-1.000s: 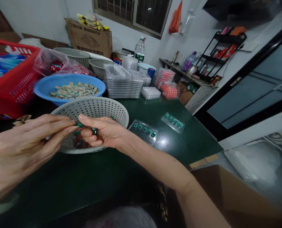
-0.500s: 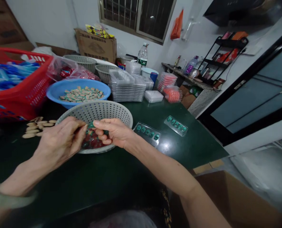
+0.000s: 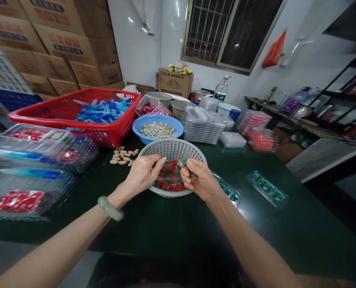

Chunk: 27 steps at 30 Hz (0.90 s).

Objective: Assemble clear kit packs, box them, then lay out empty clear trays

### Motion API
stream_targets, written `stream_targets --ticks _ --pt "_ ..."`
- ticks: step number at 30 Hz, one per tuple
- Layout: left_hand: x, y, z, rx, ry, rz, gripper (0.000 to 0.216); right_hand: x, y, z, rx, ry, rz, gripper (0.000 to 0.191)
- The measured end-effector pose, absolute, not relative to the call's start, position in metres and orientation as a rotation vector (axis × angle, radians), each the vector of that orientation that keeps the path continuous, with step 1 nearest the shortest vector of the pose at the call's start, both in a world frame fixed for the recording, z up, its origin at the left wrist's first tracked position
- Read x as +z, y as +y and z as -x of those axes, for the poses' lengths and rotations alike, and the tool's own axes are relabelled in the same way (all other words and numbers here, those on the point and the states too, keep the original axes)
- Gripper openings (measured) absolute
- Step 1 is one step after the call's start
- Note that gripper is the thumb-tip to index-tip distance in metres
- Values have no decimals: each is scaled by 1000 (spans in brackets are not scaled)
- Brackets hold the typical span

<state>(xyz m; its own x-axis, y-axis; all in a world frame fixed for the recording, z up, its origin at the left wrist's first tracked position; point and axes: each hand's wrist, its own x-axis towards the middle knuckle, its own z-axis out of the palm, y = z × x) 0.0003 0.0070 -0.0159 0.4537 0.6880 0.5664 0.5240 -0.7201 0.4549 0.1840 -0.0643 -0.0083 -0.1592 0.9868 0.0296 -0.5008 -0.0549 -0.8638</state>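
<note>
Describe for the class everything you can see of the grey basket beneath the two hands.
The grey basket is round and looks plastic, its sloping wall pierced with rows of small holes. It stands upright on the dark green table, nearer the wearer than the blue basin. Shiny red and green pieces lie inside. The left hand and right hand hide parts of its rim; whether either touches it is unclear.
</note>
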Motion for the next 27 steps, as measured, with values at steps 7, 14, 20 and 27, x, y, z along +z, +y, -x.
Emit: stream_targets --ticks 7,14,20,27 --pt "5 -14 -14 1082 654 -2106 23 -10 -60 -177 1477 -995 812 28" --pt "1 -6 -11 1353 664 -2495 6 -8 -56 -180 1510 -1032 828 36" --pt "-1 -5 -7 1191 705 -2423 9 -6 -58 -180 1522 -1032 816 38" --pt "3 -1 -2 1031 588 -2476 14 -5 -63 -183 1556 -1091 841 38"
